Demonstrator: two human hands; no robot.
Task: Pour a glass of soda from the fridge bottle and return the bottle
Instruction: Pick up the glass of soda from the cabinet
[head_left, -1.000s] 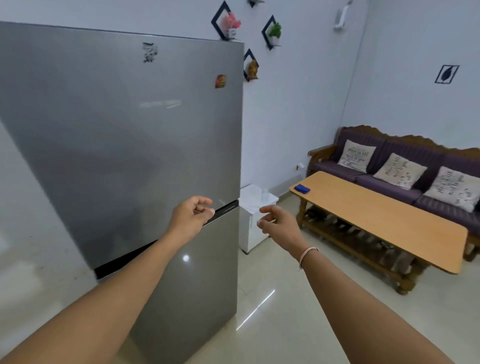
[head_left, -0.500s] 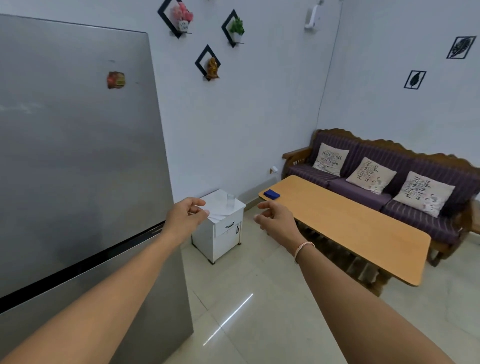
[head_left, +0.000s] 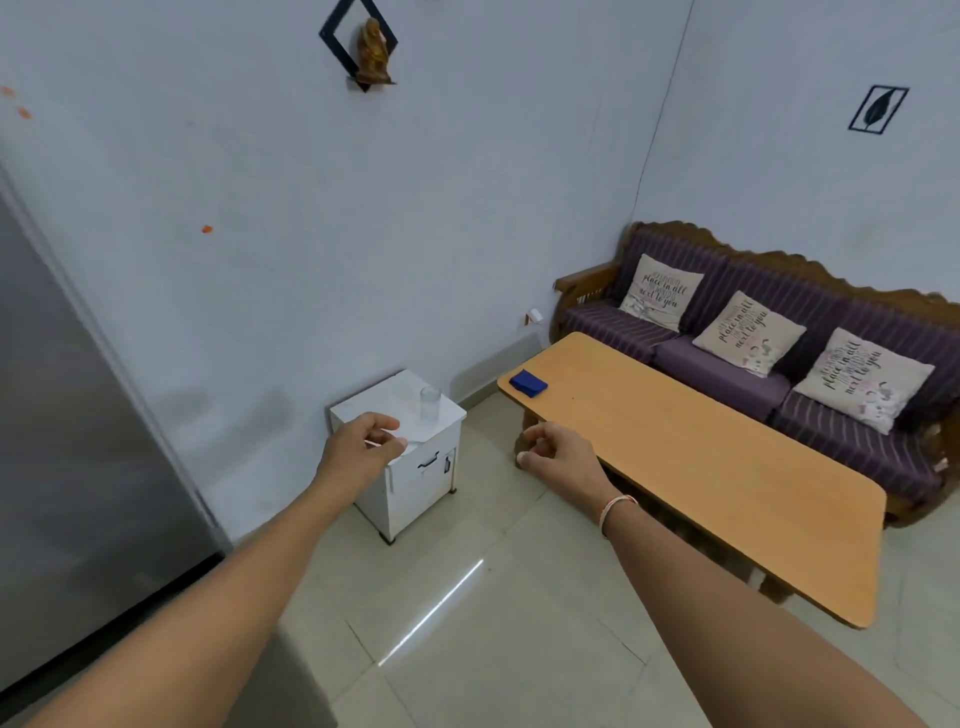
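A clear drinking glass (head_left: 430, 402) stands upright on a small white cabinet (head_left: 415, 483) against the wall. The grey fridge (head_left: 67, 426) fills the left edge, its doors closed; no bottle is visible. My left hand (head_left: 361, 448) hovers in front of the cabinet's near left corner, fingers loosely curled, holding nothing. My right hand (head_left: 561, 457) floats to the right of the cabinet, over the floor by the table's end, fingers half curled and empty. A thin bracelet sits on that wrist.
A long wooden table (head_left: 701, 467) runs to the right with a blue cloth (head_left: 528, 383) at its near end. Behind it is a purple sofa (head_left: 727, 374) with three cushions. Pale tiled floor (head_left: 467, 623) lies between fridge and table.
The view has swung right, away from the fridge, so the cabinet and glass are now central. Both hands stayed extended and empty, and the left one left the fridge door seam.
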